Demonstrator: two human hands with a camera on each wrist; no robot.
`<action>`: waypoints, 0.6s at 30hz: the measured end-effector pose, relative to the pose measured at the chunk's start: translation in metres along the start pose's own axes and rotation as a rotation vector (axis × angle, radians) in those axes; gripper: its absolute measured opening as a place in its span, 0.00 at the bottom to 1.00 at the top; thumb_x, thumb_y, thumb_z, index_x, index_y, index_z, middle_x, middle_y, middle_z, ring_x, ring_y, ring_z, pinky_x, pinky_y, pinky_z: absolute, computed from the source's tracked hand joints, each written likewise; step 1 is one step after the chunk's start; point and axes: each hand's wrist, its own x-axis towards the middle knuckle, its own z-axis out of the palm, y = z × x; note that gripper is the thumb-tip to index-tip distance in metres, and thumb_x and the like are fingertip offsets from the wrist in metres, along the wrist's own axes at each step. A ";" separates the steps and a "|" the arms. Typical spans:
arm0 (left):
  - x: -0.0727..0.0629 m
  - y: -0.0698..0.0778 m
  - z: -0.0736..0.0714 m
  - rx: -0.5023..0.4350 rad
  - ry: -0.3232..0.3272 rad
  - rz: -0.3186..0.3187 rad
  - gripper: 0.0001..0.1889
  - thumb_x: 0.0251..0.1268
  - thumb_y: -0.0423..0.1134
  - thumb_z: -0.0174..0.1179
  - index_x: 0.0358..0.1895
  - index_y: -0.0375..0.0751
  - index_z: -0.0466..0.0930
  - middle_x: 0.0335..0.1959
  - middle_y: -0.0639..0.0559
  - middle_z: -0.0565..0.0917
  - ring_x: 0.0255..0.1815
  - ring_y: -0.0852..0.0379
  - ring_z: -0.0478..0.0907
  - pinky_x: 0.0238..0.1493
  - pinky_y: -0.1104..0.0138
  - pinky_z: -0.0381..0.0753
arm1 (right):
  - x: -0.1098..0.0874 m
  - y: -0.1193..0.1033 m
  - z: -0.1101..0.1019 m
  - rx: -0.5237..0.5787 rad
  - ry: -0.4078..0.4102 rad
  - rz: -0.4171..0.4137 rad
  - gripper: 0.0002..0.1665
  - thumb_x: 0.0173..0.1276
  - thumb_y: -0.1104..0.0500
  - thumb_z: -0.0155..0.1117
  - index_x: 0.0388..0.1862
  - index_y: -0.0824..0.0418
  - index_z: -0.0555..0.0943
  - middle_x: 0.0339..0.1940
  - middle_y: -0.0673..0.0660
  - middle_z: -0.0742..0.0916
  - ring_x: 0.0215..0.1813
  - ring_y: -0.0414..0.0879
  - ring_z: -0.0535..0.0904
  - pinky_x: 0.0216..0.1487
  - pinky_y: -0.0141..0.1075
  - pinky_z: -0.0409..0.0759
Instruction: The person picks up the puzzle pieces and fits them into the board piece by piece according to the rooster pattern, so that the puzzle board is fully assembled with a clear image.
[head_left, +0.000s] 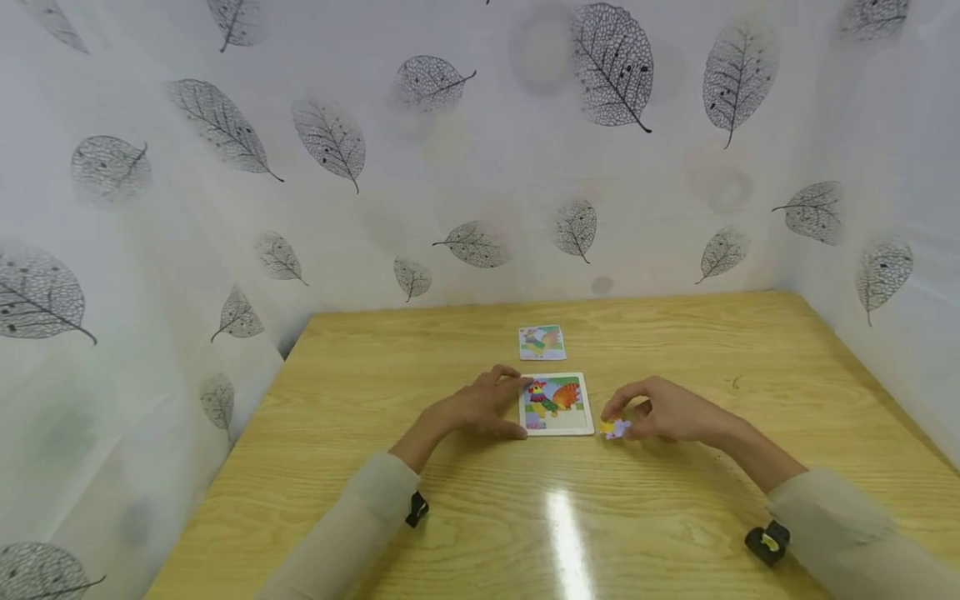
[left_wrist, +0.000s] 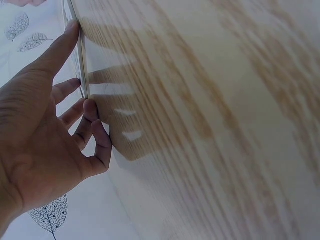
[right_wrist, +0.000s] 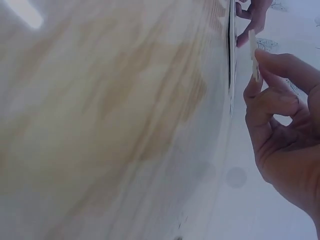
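Observation:
A white-framed jigsaw puzzle board (head_left: 556, 432) lies on the table, showing a colourful rooster. Its lower right part is a bare pale patch. My left hand (head_left: 483, 406) rests at the board's left side, the thumb at the lower left corner and a fingertip over the upper left rim. In the left wrist view the thumb and fingertips touch the board's edge (left_wrist: 82, 65). Just right of the board, my right hand (head_left: 667, 410) pinches a yellow and lilac puzzle piece (head_left: 615, 428) between thumb and fingers. The right wrist view shows that puzzle piece (right_wrist: 254, 55) edge-on, apart from the board.
Behind the board lies a square card (head_left: 542, 342) with a paler rooster picture. The wooden table (head_left: 420, 358) is bordered at the back and sides by white leaf-printed curtains (head_left: 495, 167). A light reflection (head_left: 567, 542) shows on the near tabletop.

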 end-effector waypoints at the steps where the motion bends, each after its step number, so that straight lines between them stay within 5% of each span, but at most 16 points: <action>1: 0.000 0.000 0.000 0.000 0.000 0.002 0.47 0.67 0.60 0.68 0.84 0.56 0.55 0.81 0.48 0.56 0.80 0.44 0.57 0.75 0.47 0.67 | 0.003 -0.002 0.001 0.007 0.008 0.014 0.17 0.65 0.64 0.74 0.53 0.60 0.86 0.59 0.62 0.85 0.20 0.37 0.64 0.21 0.28 0.65; 18: -0.002 0.002 -0.001 -0.024 0.000 0.002 0.46 0.68 0.59 0.68 0.84 0.56 0.56 0.81 0.49 0.56 0.79 0.44 0.58 0.74 0.46 0.68 | 0.044 -0.019 0.028 0.055 0.059 0.033 0.15 0.67 0.67 0.71 0.52 0.68 0.86 0.55 0.65 0.86 0.18 0.38 0.59 0.20 0.27 0.61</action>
